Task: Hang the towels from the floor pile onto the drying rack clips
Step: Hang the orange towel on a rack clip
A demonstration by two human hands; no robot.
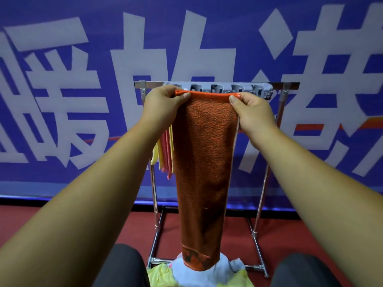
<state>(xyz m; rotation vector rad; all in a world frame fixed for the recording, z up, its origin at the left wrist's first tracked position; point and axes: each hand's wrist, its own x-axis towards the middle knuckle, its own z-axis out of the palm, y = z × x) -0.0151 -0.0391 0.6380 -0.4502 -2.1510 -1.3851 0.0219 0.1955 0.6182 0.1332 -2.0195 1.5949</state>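
Behind the grip, a blue banner (207, 27) with large white characters fills the background; its edges are cut off by the frame. Below the grip lies a red floor (83, 216). A chromed tubular drying rack (154, 189) stands just beyond the grip, its top bar level with the held edge and its middle hidden by cloth. The orange towel (205, 162) hangs straight down from the grip, long axis vertical, its hemmed short edge stretched horizontally on top. The fabric is coarse, looped terry with a darker patterned band at its lower end. That lower end reaches the floor pile (207, 274) of pale blue and yellow cloths directly below the grip; contact cannot be confirmed. Down and to the left of the grip, yellow and pink hung towels (165, 150) show edge-on, partly covered. The left hand (163, 104) pinches the towel's top left corner; the right hand (252, 108) pinches the top right corner, thumbs toward the camera. Immediately behind the held edge sits a row of grey plastic clips (217, 88), too blurred to show whether any has bitten on the towel.
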